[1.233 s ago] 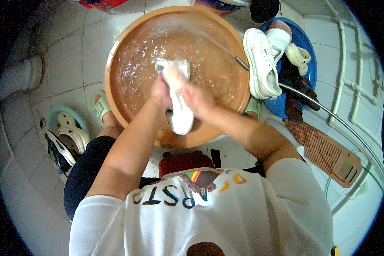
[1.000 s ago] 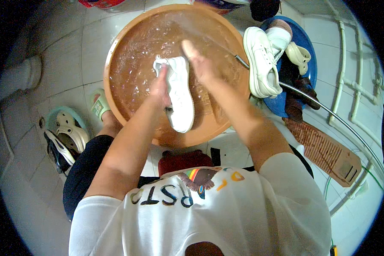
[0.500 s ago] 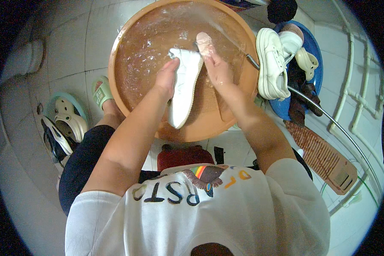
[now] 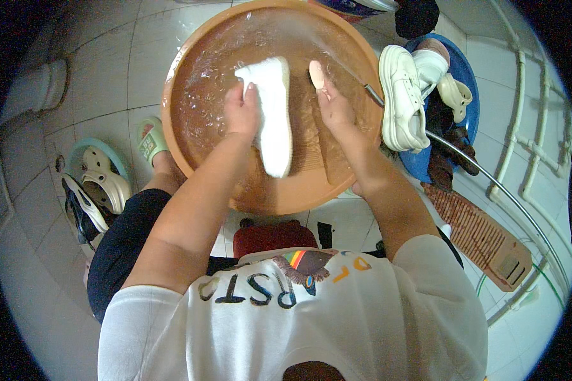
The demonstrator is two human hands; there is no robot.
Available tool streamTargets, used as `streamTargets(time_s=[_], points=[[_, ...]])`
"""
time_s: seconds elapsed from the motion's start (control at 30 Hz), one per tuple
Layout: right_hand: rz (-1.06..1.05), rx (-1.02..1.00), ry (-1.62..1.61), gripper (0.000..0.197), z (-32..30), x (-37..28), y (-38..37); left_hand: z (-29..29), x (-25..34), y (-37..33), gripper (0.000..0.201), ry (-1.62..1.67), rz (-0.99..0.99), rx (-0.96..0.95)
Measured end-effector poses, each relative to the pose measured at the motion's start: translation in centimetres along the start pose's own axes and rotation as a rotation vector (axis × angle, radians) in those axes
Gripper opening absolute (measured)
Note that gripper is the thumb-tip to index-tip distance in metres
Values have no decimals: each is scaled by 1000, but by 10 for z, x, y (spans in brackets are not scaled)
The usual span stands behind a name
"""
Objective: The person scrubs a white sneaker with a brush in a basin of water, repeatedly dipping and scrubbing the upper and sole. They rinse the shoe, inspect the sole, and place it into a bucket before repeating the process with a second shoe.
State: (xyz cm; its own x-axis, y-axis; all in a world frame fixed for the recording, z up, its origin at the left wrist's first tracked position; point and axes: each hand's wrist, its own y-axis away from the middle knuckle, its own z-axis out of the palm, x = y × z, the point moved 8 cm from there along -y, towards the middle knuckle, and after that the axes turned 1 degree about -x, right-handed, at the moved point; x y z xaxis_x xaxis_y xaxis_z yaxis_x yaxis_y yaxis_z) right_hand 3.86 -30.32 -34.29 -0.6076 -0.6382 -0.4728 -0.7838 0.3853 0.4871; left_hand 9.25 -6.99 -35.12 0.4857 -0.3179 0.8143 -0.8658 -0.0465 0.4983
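Pale tiles with dark joints make up the floor. A wide orange-brown tub stands on it beneath both the left hand and the right hand. Left of the left hand sit a light green slide slipper, just beside the tub, and farther out a small pale-teal basin with a black-and-white shoe next to it. Right of the right hand is a blue basin; nearer the body, a ribbed brown washboard slants, whether flat or propped is unclear.
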Motion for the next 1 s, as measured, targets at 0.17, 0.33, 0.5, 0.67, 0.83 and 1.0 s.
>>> streamTargets(time_s=[0.17,0.33,0.5,0.67,0.83,1.0], points=[[179,-87,202,41,31,62,-7,-24,-30,0,62,-526,-72,-69],[-314,61,18,47,36,12,0,10,-141,9,66,199,-761,-218],[8,-37,-517,76,28,-41,24,24,-67,3,55,-142,-83,-68],[-34,-58,11,106,18,-58,10,43,-42,22,48,-144,-85,-367],[-13,-270,57,103,56,-40,-35,40,-84,7,35,27,-275,-391],[199,-591,-211,91,63,-55,-40,17,-92,5,23,469,-529,-122]])
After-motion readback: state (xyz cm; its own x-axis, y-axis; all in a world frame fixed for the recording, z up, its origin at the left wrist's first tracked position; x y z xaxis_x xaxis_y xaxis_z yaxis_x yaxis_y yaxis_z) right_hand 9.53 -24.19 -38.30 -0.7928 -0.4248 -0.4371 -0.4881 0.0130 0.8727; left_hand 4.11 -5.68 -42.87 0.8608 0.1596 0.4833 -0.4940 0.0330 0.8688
